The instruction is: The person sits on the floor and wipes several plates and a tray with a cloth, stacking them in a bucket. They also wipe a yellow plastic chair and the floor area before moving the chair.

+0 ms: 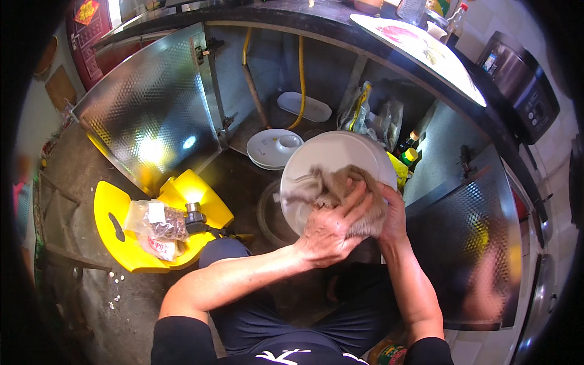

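Note:
My left hand [329,232] is closed on a brown cloth [365,200], pressed against the face of a large white round plate or shallow basin [335,148]. Part of the cloth is blurred. At the right rim, my right hand [393,212] grips the white dish, its fingers partly hidden by dish and cloth. Behind the dish, inside the open cabinet, stand stacked white plates [264,148] with a small round cup section. A clear round glass lid or bowl [269,223] lies below them, partly covered by the dish.
Metal cabinet doors [155,105] stand open on both sides. A yellow plastic stool [114,228] at left bears bagged dried goods [166,221] and a lit headlamp [194,212]. Deeper inside are an oblong white dish [305,106], a yellow hose [301,68] and bottles [409,156]. A countertop [319,23] overhangs.

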`<state>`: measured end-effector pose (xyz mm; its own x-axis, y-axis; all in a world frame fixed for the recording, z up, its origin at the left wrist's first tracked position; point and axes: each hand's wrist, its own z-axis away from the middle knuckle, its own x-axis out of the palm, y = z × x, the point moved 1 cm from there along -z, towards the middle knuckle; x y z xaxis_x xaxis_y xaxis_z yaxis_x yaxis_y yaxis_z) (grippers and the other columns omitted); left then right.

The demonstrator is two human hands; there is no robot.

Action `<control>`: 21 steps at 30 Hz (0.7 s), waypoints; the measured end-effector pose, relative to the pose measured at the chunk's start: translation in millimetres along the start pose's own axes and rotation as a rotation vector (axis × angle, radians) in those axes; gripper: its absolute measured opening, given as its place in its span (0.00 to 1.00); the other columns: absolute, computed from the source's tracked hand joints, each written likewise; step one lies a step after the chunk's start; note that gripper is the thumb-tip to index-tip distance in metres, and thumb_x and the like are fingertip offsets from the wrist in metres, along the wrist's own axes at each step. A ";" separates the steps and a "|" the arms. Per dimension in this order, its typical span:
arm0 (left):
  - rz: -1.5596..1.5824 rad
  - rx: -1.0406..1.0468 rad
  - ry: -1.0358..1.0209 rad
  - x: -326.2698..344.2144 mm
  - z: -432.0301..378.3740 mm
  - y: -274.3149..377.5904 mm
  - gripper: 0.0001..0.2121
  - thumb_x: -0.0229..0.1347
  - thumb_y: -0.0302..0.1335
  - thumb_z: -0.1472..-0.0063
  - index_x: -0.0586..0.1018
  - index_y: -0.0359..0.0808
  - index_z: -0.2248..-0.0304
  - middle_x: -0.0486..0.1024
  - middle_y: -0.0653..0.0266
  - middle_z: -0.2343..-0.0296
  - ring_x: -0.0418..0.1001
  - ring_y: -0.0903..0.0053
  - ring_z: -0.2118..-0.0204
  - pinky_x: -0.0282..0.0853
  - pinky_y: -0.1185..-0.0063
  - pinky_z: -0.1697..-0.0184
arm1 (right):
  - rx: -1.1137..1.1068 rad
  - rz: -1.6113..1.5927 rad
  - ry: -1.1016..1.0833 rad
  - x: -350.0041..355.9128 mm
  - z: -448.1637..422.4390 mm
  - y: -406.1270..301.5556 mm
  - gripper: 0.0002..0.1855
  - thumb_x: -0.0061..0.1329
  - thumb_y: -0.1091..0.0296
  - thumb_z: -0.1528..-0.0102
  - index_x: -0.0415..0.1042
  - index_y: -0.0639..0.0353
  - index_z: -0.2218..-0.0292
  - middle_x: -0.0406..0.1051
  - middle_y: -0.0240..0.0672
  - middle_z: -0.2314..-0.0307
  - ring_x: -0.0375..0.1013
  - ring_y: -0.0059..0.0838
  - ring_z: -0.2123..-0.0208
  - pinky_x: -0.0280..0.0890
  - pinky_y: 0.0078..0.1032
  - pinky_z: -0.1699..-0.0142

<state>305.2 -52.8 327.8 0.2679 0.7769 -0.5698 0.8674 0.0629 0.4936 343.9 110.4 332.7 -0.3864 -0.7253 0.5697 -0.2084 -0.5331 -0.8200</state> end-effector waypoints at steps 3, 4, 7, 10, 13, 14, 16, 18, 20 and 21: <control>-0.097 0.220 -0.054 -5.5 8.2 0.0 0.26 0.56 0.28 0.56 0.72 0.32 0.53 0.69 0.51 0.53 0.67 0.57 0.46 0.69 0.70 0.51 | -0.049 0.062 0.003 -5.2 -0.2 -9.4 0.24 0.50 0.67 0.49 0.66 0.68 0.51 0.72 0.42 0.59 0.73 0.34 0.59 0.68 0.29 0.52; -0.152 0.306 -0.072 -6.0 13.6 -8.1 0.25 0.56 0.27 0.56 0.73 0.31 0.55 0.70 0.53 0.55 0.69 0.58 0.48 0.71 0.71 0.53 | -0.082 0.083 -0.014 -6.2 -0.5 -12.2 0.26 0.49 0.66 0.49 0.65 0.68 0.50 0.71 0.43 0.58 0.72 0.36 0.57 0.67 0.30 0.49; -0.367 0.392 -0.095 -16.0 14.0 -20.5 0.16 0.53 0.25 0.55 0.75 0.33 0.62 0.70 0.58 0.62 0.69 0.61 0.52 0.73 0.74 0.56 | -0.201 0.125 -0.013 -11.8 -3.7 -20.1 0.28 0.49 0.64 0.47 0.62 0.69 0.47 0.69 0.44 0.54 0.69 0.37 0.52 0.62 0.32 0.44; -0.272 0.034 -0.035 -20.1 16.5 -48.8 0.13 0.52 0.21 0.55 0.73 0.33 0.66 0.71 0.55 0.64 0.69 0.58 0.55 0.71 0.72 0.55 | -0.239 0.021 0.032 -10.5 -8.0 -25.5 0.28 0.49 0.64 0.46 0.61 0.68 0.46 0.68 0.43 0.53 0.68 0.37 0.50 0.60 0.33 0.43; 0.241 -0.552 0.454 -40.3 5.4 -82.7 0.13 0.46 0.16 0.51 0.71 0.31 0.63 0.73 0.53 0.66 0.73 0.60 0.58 0.69 0.72 0.54 | -0.192 -0.138 0.060 -11.7 -10.0 -36.3 0.29 0.48 0.65 0.46 0.60 0.67 0.46 0.66 0.43 0.52 0.66 0.37 0.49 0.58 0.33 0.41; 0.315 -0.562 0.550 -45.0 2.7 -84.9 0.14 0.45 0.15 0.49 0.71 0.31 0.61 0.74 0.53 0.65 0.74 0.63 0.58 0.68 0.73 0.53 | -0.179 -0.147 0.051 -12.4 -9.6 -38.0 0.30 0.48 0.64 0.46 0.59 0.67 0.45 0.66 0.43 0.51 0.65 0.38 0.48 0.57 0.34 0.41; 0.428 -0.511 0.677 -57.3 -11.1 -70.7 0.15 0.44 0.16 0.45 0.70 0.31 0.57 0.76 0.54 0.63 0.74 0.70 0.56 0.67 0.76 0.51 | -0.171 -0.161 0.042 -14.9 -9.8 -37.7 0.31 0.48 0.63 0.46 0.58 0.67 0.45 0.65 0.43 0.50 0.65 0.38 0.48 0.57 0.34 0.40; 0.319 -0.430 0.579 -57.3 -17.5 -56.1 0.20 0.50 0.19 0.47 0.69 0.31 0.51 0.71 0.48 0.56 0.70 0.58 0.51 0.64 0.71 0.46 | -0.170 -0.172 0.032 -12.7 -10.1 -30.9 0.32 0.48 0.62 0.46 0.58 0.68 0.44 0.65 0.44 0.51 0.65 0.38 0.48 0.57 0.34 0.41; -0.088 -0.268 0.411 -44.3 -13.5 -47.4 0.27 0.55 0.24 0.49 0.66 0.28 0.49 0.64 0.43 0.50 0.60 0.50 0.44 0.54 0.64 0.39 | -0.171 -0.167 0.044 -7.3 -6.6 -30.4 0.32 0.49 0.62 0.47 0.58 0.68 0.44 0.66 0.44 0.51 0.65 0.38 0.48 0.57 0.34 0.41; -0.102 -0.281 0.312 -36.4 -9.2 -44.1 0.27 0.55 0.25 0.50 0.66 0.27 0.48 0.64 0.44 0.49 0.56 0.52 0.41 0.49 0.64 0.38 | -0.175 -0.162 0.048 -6.2 -7.0 -31.5 0.32 0.49 0.62 0.47 0.58 0.69 0.44 0.66 0.44 0.51 0.65 0.38 0.48 0.57 0.34 0.41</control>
<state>253.3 -78.1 332.8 0.0097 0.9075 -0.4199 0.7236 0.2835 0.6294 346.5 134.8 354.6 -0.3766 -0.6126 0.6949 -0.4224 -0.5541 -0.7173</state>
